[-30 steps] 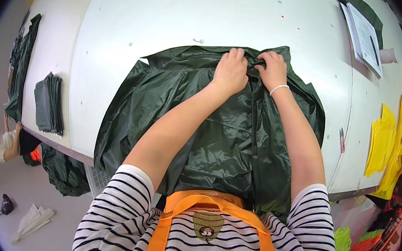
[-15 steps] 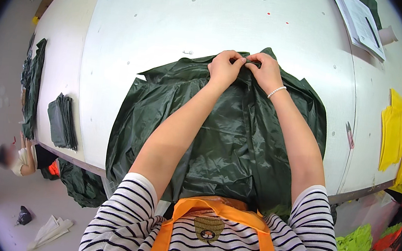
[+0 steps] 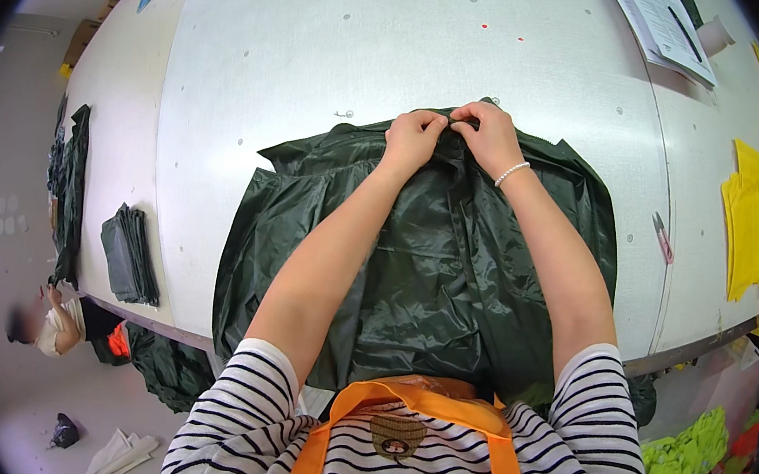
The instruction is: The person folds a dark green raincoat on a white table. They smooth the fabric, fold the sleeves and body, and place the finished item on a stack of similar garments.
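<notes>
A dark green shiny garment (image 3: 432,271) lies spread on the white table (image 3: 325,53), its lower part hanging over the near edge toward me. My left hand (image 3: 412,138) and my right hand (image 3: 489,137) meet at the garment's far top edge, both pinching the fabric there close together. A beaded bracelet sits on my right wrist. What is between the fingertips is too small to make out.
A folded stack of dark green pieces (image 3: 129,253) lies at the table's left edge, with more dark fabric (image 3: 71,192) beyond it. Yellow fabric pieces (image 3: 755,224) lie at the right, small snips (image 3: 663,237) beside the garment, papers (image 3: 661,21) at the far right. A person (image 3: 46,325) crouches at lower left.
My head has shifted, so the table and garment sit differently in view. Both hands stay at the garment's top edge, working the same spot closer together.
</notes>
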`<move>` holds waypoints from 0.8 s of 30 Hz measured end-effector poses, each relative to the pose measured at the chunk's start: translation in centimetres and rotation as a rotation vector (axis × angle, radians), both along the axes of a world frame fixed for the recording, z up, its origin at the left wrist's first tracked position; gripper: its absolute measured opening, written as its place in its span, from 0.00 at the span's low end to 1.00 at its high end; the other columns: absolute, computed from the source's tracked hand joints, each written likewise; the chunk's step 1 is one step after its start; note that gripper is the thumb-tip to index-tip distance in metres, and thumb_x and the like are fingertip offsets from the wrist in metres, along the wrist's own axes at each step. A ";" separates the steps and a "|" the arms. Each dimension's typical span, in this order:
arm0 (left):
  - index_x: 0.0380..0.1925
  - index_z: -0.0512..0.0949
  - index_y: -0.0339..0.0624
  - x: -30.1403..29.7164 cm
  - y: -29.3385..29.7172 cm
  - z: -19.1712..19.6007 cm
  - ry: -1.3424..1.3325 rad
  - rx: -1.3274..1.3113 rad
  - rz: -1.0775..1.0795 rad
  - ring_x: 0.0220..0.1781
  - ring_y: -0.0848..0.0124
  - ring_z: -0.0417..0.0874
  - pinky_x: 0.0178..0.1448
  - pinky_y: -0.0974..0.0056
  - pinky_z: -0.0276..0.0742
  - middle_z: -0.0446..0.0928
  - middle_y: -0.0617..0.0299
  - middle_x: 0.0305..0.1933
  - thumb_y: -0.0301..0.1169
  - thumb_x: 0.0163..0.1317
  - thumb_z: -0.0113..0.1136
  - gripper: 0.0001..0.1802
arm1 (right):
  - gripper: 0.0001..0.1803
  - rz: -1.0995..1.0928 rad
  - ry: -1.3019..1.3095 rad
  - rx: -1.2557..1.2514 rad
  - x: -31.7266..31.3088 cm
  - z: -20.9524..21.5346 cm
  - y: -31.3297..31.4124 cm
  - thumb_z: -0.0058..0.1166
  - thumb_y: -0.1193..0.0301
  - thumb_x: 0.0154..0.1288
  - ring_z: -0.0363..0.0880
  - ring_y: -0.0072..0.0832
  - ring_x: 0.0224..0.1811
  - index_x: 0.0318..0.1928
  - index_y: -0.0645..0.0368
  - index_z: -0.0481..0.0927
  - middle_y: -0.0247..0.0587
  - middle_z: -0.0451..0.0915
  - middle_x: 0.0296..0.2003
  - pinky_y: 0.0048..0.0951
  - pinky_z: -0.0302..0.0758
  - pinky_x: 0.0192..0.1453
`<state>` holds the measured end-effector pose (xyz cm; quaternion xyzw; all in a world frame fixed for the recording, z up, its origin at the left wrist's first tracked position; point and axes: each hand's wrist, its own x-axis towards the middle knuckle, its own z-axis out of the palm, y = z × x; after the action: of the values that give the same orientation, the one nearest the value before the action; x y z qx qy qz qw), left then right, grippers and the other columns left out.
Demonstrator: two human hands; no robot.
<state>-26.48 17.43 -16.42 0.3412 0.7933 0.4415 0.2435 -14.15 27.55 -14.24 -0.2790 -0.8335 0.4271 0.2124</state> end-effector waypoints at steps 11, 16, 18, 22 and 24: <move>0.22 0.82 0.36 -0.5 0.2 3.7 0.268 -0.155 0.009 0.27 0.55 0.81 0.35 0.58 0.75 0.80 0.49 0.24 0.35 0.53 0.63 0.12 | 0.04 -0.030 0.011 0.233 0.2 0.1 0.4 0.61 0.75 0.52 0.75 0.40 0.38 0.28 0.60 0.79 0.41 0.79 0.29 0.38 0.72 0.46; 0.25 0.80 0.35 -0.1 0.9 4.8 0.318 -0.150 -0.060 0.30 0.53 0.80 0.36 0.55 0.75 0.79 0.48 0.25 0.35 0.56 0.60 0.12 | 0.03 -0.035 0.000 0.247 0.3 0.4 1.0 0.60 0.75 0.52 0.76 0.38 0.39 0.29 0.59 0.80 0.40 0.80 0.30 0.36 0.73 0.47; 0.26 0.79 0.35 0.7 0.7 5.4 0.382 -0.097 -0.111 0.32 0.52 0.81 0.38 0.54 0.75 0.79 0.48 0.26 0.35 0.57 0.59 0.12 | 0.03 0.032 0.088 0.304 0.2 0.9 0.7 0.60 0.76 0.52 0.76 0.38 0.40 0.30 0.59 0.80 0.39 0.80 0.31 0.36 0.73 0.47; 0.27 0.78 0.35 0.7 0.2 5.5 0.520 -0.131 -0.095 0.35 0.50 0.80 0.40 0.52 0.75 0.79 0.46 0.29 0.34 0.57 0.58 0.12 | 0.03 0.075 0.074 0.254 0.4 1.1 0.9 0.59 0.76 0.52 0.75 0.38 0.41 0.30 0.59 0.82 0.39 0.80 0.31 0.35 0.73 0.48; 0.27 0.78 0.35 -0.7 -0.6 4.4 0.517 -0.189 0.028 0.34 0.49 0.80 0.39 0.53 0.75 0.79 0.47 0.28 0.34 0.57 0.57 0.12 | 0.03 0.012 0.091 0.209 0.8 0.9 1.8 0.60 0.76 0.52 0.75 0.38 0.41 0.30 0.59 0.82 0.39 0.80 0.31 0.35 0.73 0.48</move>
<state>-27.19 16.85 -12.01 0.4074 0.8714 0.2671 0.0575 -13.33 29.31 -13.31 -0.2308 -0.8646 0.3513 0.2753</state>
